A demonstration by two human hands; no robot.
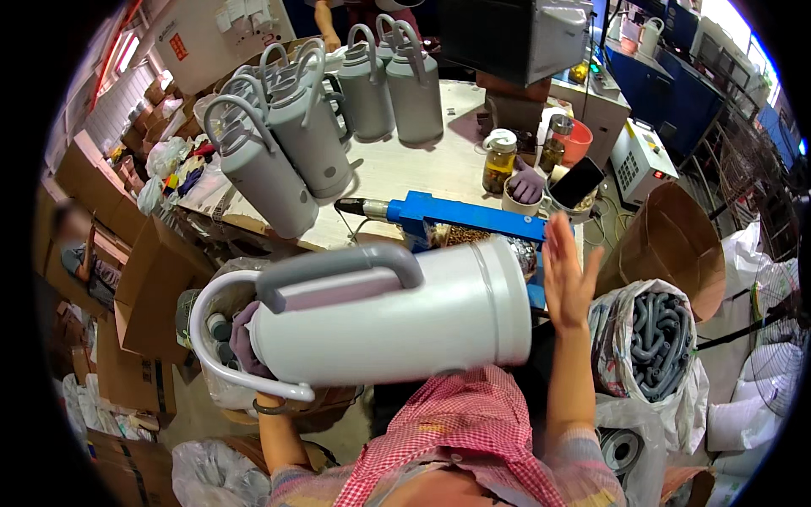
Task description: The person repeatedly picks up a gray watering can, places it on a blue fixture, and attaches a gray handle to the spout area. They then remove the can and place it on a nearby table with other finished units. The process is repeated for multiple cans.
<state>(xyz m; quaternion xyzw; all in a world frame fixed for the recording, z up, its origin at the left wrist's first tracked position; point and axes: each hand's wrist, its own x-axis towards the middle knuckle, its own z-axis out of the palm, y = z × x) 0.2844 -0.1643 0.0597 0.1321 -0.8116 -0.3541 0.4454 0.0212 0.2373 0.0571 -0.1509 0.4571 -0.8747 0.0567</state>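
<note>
Held nearly level across the front of the body: a pale grey jug (397,325), fitted with a darker grey side handle (338,269) uppermost and a pale hoop (201,325) projecting past the left end. Clamped on the jug's left end, gloved in mauve and partly hidden: the left grip (243,345). Raised just beside the jug's right end, bare, with fingers stretched and spread apart, closed on nothing: the right grip (568,279). Below the jug, worn over a striped-sleeved top: a red-checked apron (460,418). Just beyond the jug, at the near side of the pale bench (456,160): a blue tool (490,218) with a dark nose pointing left. Beyond the jug to the left, standing close together on the bench: several grey jugs (308,139) with hooped tops. Beyond the jug to the right: a lidded jar of amber liquid (499,169), a dark phone (577,182) and an orange cup (578,142). Right of the jug, well apart: an open sack (614,334) filled with curved grey handles (657,342). Left of the jug: an open brown carton (156,283)
</note>
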